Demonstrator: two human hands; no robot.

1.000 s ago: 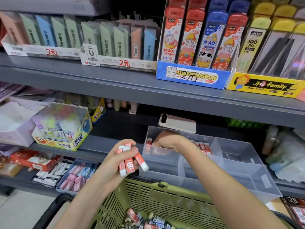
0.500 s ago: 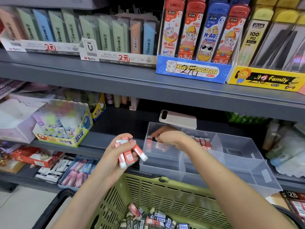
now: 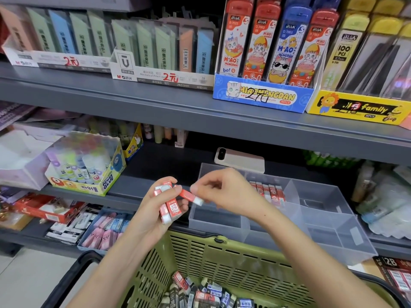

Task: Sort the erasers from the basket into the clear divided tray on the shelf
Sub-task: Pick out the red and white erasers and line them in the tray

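Red-sleeved white block erasers [image 3: 170, 204], a small stack of them, sit in the grip of the left hand [image 3: 153, 216], fingers curled round the stack and thumb laid on top, just above the far rim of the olive-green slatted plastic basket [image 3: 222, 261]. One single eraser [image 3: 190, 195] juts out of the stack to the right, and the right hand [image 3: 226, 193] pinches it between thumb and fingertip, the remaining fingers loosely curled. The step in hand appears to be the pass from one hand to the other, ahead of placing. In the basket's bottom lies a loose heap [image 3: 206, 295] of further erasers in red, blue and dark sleeves, so the sorting looks far from finished. Behind the right hand the clear divided plastic tray [image 3: 218, 225] stands on the dark grey metal shelf [image 3: 155, 165]; its back-left compartment holds a neat row [image 3: 269, 192] of red-sleeved erasers standing side by side, while the front-left compartment and those further right appear to hold nothing. The next move calls for drawing the single eraser free without spilling the stack, carrying it over the tray wall and setting it upright against the row's end, gently enough not to topple its neighbours.
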